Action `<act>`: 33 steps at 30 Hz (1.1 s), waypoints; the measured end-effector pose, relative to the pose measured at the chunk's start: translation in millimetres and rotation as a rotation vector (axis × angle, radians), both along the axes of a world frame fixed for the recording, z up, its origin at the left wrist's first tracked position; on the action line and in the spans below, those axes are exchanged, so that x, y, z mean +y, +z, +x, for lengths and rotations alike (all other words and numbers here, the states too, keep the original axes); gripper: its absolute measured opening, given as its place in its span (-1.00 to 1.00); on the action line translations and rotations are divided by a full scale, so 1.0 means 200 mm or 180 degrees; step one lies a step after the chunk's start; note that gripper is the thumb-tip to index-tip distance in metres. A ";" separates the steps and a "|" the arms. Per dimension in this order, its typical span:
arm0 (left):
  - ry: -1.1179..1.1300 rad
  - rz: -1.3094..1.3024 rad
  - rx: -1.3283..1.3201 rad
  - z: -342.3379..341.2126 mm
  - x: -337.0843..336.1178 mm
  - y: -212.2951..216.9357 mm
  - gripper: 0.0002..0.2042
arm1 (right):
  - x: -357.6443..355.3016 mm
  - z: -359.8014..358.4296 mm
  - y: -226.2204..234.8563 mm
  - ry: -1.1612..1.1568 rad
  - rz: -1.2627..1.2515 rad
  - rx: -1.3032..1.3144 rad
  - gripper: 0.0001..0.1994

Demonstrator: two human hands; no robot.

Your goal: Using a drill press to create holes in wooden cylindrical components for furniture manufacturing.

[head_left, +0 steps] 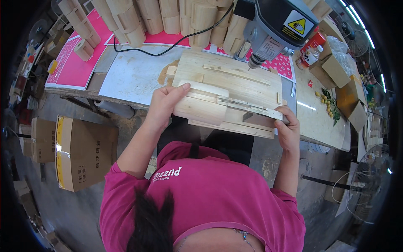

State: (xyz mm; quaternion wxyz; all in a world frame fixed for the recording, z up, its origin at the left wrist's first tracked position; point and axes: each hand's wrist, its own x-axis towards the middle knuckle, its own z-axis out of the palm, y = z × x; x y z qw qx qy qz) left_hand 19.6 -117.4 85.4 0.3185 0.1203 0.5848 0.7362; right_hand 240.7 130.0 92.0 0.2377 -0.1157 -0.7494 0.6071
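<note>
My left hand [163, 103] is closed round the left end of a pale wooden cylinder [199, 110], its thumb lying on top. A slot runs along the cylinder, and a long, narrow metal bar fixture [252, 108] reaches out of it to the right. The far end of that bar is gripped by my right hand [289, 126], with the thumb in front. Both pieces are held at the near side of a flat wooden board [235, 77] with strips fixed on it. Whether they rest on the board I cannot tell. Above it hangs a drill chuck [255, 62].
The drill press head [279, 25] stands over the table's far side. Several wooden cylinders [153, 19] line the back, with a black cable [168, 51] before them. At right are a bottle [310, 56] and open cardboard box [336, 69]; a large carton [86, 153] stands lower left.
</note>
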 end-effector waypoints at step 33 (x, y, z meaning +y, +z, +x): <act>-0.0306 -0.1308 0.4201 -0.21 0.46 -0.43 -0.52 | 0.30 -0.43 -0.23 -0.0997 0.1483 -0.0229 -0.64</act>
